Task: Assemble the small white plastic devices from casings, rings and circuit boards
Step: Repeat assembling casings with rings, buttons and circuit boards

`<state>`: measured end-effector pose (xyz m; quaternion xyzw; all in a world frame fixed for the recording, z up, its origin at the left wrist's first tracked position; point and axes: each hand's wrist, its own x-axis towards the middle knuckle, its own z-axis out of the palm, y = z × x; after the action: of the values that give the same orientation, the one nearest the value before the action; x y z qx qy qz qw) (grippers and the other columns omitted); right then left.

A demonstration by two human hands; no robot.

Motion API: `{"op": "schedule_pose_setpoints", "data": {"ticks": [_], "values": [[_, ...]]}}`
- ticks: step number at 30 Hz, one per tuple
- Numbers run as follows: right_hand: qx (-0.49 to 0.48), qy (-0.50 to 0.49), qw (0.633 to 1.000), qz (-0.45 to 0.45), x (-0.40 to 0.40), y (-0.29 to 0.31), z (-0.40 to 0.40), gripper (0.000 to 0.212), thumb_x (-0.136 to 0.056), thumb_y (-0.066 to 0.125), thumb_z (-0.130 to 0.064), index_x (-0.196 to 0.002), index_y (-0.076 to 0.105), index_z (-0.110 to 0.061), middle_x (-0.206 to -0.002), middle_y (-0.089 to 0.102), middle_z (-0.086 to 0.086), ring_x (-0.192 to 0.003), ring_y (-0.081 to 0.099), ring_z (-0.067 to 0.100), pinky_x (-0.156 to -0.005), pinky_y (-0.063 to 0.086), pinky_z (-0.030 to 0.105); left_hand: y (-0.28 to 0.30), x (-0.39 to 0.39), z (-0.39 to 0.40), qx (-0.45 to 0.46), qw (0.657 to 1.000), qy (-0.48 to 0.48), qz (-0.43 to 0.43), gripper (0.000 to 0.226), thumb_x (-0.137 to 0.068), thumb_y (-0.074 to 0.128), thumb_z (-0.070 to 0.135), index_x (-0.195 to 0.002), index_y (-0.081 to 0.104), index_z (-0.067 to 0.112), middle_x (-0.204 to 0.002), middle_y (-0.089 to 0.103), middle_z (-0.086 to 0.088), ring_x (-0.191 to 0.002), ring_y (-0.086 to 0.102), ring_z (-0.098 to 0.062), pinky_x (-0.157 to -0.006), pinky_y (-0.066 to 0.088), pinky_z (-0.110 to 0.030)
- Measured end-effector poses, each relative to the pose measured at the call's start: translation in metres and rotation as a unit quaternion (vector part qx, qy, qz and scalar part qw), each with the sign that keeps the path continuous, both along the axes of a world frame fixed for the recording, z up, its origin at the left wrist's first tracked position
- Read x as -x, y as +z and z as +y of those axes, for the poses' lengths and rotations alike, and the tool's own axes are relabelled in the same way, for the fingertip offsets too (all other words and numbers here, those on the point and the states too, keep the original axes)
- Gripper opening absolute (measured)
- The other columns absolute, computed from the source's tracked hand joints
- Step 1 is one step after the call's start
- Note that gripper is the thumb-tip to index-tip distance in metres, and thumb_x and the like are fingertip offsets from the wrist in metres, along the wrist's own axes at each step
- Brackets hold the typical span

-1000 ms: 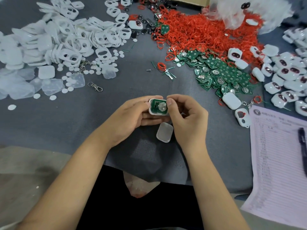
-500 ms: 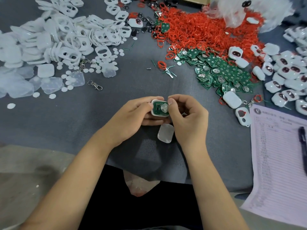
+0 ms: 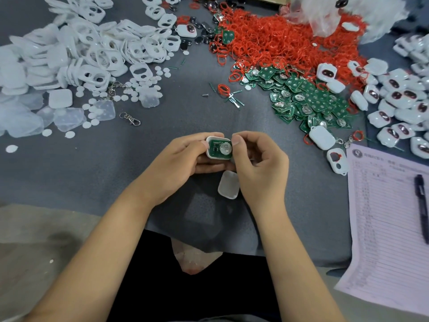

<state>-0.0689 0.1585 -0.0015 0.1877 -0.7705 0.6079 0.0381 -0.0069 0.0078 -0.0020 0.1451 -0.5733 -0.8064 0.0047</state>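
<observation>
A white casing half [image 3: 211,156] with a green circuit board [image 3: 219,148] and its round coin cell facing up sits between my two hands. My left hand [image 3: 183,159] cradles the casing from the left and below. The thumb and fingers of my right hand [image 3: 260,163] pinch its right edge. A loose translucent white cover [image 3: 228,184] lies on the grey cloth just below the casing, against my right palm. Piles of white casings [image 3: 92,49], red rings [image 3: 278,40] and green boards [image 3: 308,101] lie beyond.
Finished white devices [image 3: 404,103] are heaped at the right. A printed sheet [image 3: 383,228] with a black pen [image 3: 421,205] lies at the lower right. Small white discs [image 3: 92,112], a metal clasp [image 3: 130,118] and a screw [image 3: 205,95] are scattered on the grey cloth [image 3: 69,170].
Both hands and the casing have shifted only slightly; my right thumb stays on the board's right edge. The loose cover has not moved.
</observation>
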Motion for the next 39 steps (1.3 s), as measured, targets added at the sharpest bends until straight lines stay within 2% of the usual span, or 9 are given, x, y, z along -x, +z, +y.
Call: {"op": "schedule_pose_setpoints", "data": {"ticks": [3,6,8,12,16,22,30,39], "values": [[-0.025,0.043,0.998,0.027,-0.0038,0.0033,0.0021,0.013,-0.093,0.076,-0.017,-0.106,0.077,-0.021,-0.089,0.074,-0.017,-0.076,0.067,0.001,-0.07,0.048,0.013,-0.0003,0.0003,-0.0015,-0.02,1.0,0.008,0.006,0.042,-0.11,0.027,0.004,-0.129,0.065,0.006,-0.119,0.076,-0.01,-0.11,0.073,-0.018,-0.086,0.059,-0.028],[-0.064,0.073,0.99,0.105,-0.0054,0.004,0.0027,0.028,-0.089,0.079,-0.006,-0.117,0.075,-0.009,-0.104,0.075,0.001,-0.091,0.069,0.009,-0.081,0.051,0.016,0.0005,-0.0005,-0.0009,-0.02,1.0,0.018,0.016,0.044,-0.11,0.026,0.003,-0.129,0.066,0.007,-0.122,0.075,-0.01,-0.112,0.072,-0.019,-0.086,0.059,-0.028],[-0.072,0.069,0.987,0.13,-0.005,0.0032,0.0027,0.031,-0.089,0.078,-0.001,-0.119,0.074,-0.005,-0.104,0.074,0.006,-0.092,0.068,0.014,-0.084,0.051,0.015,0.0009,-0.0011,0.0002,-0.021,0.999,0.026,0.018,0.044,-0.109,0.026,0.001,-0.129,0.065,0.005,-0.121,0.075,-0.011,-0.11,0.072,-0.019,-0.087,0.059,-0.029],[-0.068,0.053,0.989,0.122,-0.0047,0.0036,0.0041,0.03,-0.089,0.08,-0.004,-0.118,0.075,-0.005,-0.103,0.074,0.003,-0.094,0.068,0.008,-0.087,0.049,0.014,0.0014,-0.0003,0.0018,-0.033,0.999,0.035,0.018,0.042,-0.109,0.026,0.001,-0.132,0.062,-0.001,-0.121,0.075,-0.014,-0.109,0.072,-0.02,-0.087,0.06,-0.031],[-0.066,0.059,0.991,0.1,-0.0034,0.0036,0.0045,0.028,-0.089,0.081,-0.009,-0.116,0.076,-0.008,-0.097,0.072,-0.001,-0.087,0.064,0.0,-0.081,0.047,0.013,0.0015,-0.0011,0.0006,-0.037,0.999,0.032,0.024,0.043,-0.11,0.025,0.001,-0.134,0.06,-0.002,-0.122,0.075,-0.015,-0.112,0.072,-0.021,-0.087,0.06,-0.03],[-0.041,0.082,0.995,0.045,-0.0032,0.0035,0.0064,0.029,-0.09,0.081,-0.012,-0.118,0.076,-0.014,-0.098,0.072,-0.005,-0.085,0.064,0.003,-0.076,0.047,0.015,0.0005,-0.0015,0.0,-0.031,0.999,0.029,0.022,0.042,-0.11,0.026,0.002,-0.133,0.061,0.0,-0.121,0.075,-0.013,-0.112,0.072,-0.021,-0.087,0.059,-0.03],[-0.04,0.088,0.993,0.064,-0.0037,0.0019,0.0053,0.031,-0.09,0.081,-0.014,-0.114,0.071,-0.031,-0.096,0.071,-0.008,-0.082,0.065,0.008,-0.073,0.047,0.016,0.0016,-0.0018,0.0008,-0.028,0.999,0.037,0.011,0.042,-0.11,0.027,0.002,-0.137,0.058,-0.003,-0.125,0.072,-0.021,-0.111,0.072,-0.022,-0.086,0.059,-0.03],[-0.037,0.089,0.993,0.072,-0.004,0.0023,0.0058,0.032,-0.09,0.08,-0.012,-0.115,0.071,-0.03,-0.096,0.071,-0.006,-0.083,0.065,0.009,-0.075,0.048,0.015,0.001,-0.002,0.0011,-0.026,0.999,0.04,0.016,0.041,-0.11,0.027,0.002,-0.135,0.06,-0.001,-0.124,0.072,-0.019,-0.111,0.072,-0.021,-0.084,0.059,-0.029]]}}
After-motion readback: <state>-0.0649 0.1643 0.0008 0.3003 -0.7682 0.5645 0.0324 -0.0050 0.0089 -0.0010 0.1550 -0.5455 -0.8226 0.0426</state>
